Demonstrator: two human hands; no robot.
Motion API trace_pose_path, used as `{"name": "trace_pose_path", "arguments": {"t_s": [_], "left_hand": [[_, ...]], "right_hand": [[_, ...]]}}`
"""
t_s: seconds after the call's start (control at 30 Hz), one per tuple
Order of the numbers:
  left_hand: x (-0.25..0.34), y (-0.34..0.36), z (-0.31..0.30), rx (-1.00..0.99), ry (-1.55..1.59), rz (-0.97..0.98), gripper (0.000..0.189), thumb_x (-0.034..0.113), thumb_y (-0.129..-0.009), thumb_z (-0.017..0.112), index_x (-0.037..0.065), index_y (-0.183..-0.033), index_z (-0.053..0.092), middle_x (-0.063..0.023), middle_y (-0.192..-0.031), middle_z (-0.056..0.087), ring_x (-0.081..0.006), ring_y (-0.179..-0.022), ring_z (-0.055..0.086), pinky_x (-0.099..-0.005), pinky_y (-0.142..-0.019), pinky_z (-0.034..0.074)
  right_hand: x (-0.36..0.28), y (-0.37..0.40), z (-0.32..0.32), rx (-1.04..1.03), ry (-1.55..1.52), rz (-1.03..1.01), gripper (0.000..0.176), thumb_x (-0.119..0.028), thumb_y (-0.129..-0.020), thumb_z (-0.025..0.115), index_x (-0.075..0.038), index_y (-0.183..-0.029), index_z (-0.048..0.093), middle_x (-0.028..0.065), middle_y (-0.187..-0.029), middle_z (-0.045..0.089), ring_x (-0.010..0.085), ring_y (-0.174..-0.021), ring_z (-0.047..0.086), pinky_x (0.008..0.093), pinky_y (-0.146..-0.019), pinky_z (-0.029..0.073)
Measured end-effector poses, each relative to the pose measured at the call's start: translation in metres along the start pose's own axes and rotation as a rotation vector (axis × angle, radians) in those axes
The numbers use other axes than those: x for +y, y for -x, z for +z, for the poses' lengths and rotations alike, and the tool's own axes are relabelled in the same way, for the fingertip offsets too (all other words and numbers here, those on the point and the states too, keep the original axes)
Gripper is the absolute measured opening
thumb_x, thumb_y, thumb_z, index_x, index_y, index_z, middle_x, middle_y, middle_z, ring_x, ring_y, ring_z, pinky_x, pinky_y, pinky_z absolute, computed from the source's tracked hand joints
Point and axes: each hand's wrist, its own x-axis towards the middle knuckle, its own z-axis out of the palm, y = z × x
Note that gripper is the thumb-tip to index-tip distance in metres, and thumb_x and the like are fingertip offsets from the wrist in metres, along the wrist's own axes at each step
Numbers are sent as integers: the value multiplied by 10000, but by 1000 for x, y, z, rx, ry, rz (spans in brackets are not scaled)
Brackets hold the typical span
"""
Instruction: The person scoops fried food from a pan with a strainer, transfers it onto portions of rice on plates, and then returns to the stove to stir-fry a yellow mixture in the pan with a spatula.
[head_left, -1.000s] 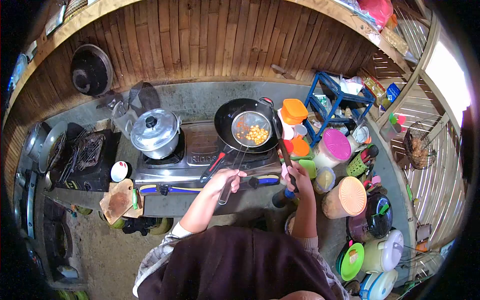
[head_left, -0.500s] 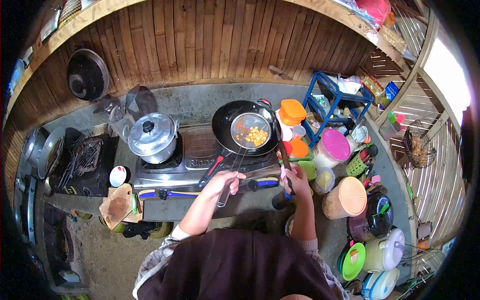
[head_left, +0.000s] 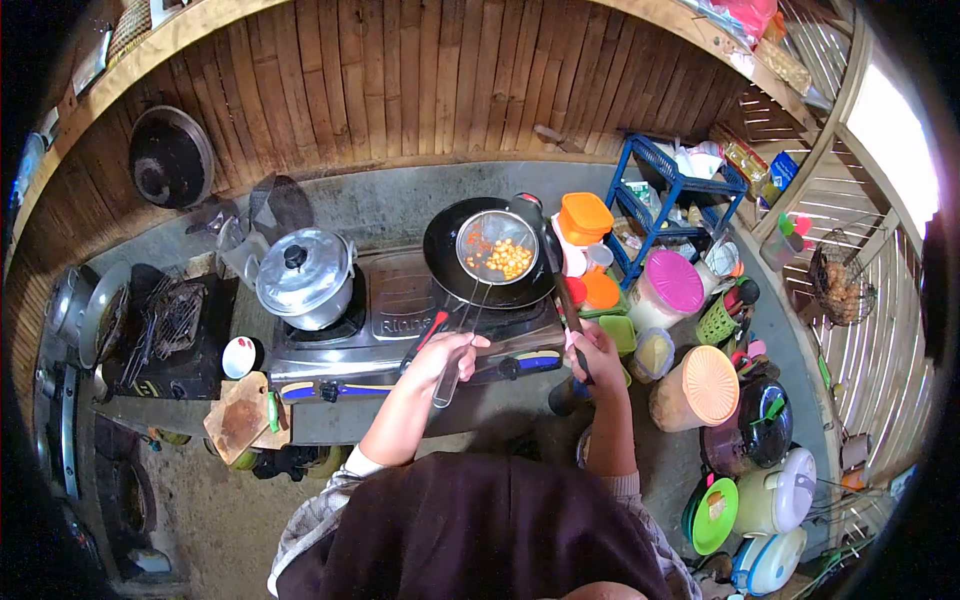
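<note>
My left hand (head_left: 447,360) is closed round the wire handle of a round mesh strainer (head_left: 476,238). Golden-yellow small pieces (head_left: 510,260), with orange-red bits beside them, lie in its mesh. The strainer is held over a black wok (head_left: 440,250) on the right side of the gas stove. The wok's black-and-red handle passes by my left hand. In my right hand (head_left: 594,357) is a long dark-handled cooking utensil (head_left: 568,305), its far end reaching the wok's right edge. I cannot make out the shape of that end.
A lidded aluminium pot (head_left: 305,280) stands on the stove's (head_left: 400,300) left side. Plastic tubs, including an orange one (head_left: 585,218), and a blue rack (head_left: 660,200) crowd the right. A cutting board (head_left: 238,420) with a green-handled knife lies at the left counter edge.
The strainer has shifted slightly up and left over the wok, and its pieces lie a little differently. The far end of the right-hand utensil has moved; a dark shape now shows near the wok's far rim.
</note>
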Motion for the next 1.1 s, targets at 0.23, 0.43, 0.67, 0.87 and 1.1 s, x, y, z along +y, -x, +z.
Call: {"name": "trace_pose_path", "arguments": {"t_s": [0.23,0.43,0.67,0.87,1.1], "left_hand": [[0,-1,1,45,43,-9,289,219,-898,415,-41,-987,503,-11,-490,414,-113,-408,395,-250,-391,313],[-4,-3,-2,57,70,-12,283,211,-892,427,-45,-982,505,-9,-489,408,-115,-409,393,-253,-393,311],[-3,-4,0,58,75,-37,277,212,-892,433,-42,-972,508,-4,-486,401,-114,-404,381,-252,-398,311],[-4,-7,-3,31,46,-44,286,233,-901,421,-31,-978,497,-2,-493,398,-114,-416,384,-251,-414,321],[-2,-15,3,-61,75,-123,277,222,-900,419,-34,-975,497,-3,-497,401,-123,-412,389,-256,-411,325]], "right_hand": [[-8,9,8,97,-17,54,297,-94,-796,580,-102,-1061,446,61,-655,500,120,-422,452,238,-307,297],[-9,11,-4,4,-21,42,336,-86,-795,580,-112,-1089,420,44,-828,504,129,-531,521,239,-332,325],[-22,22,2,19,-51,104,304,-132,-839,509,-126,-1131,422,64,-754,525,129,-504,492,237,-317,319],[-19,27,2,49,-156,88,256,-147,-867,453,-100,-1119,446,58,-778,547,128,-542,510,222,-319,329],[-12,60,4,131,-292,57,265,-168,-879,444,-37,-1108,464,60,-837,565,111,-551,493,208,-363,345]]}}
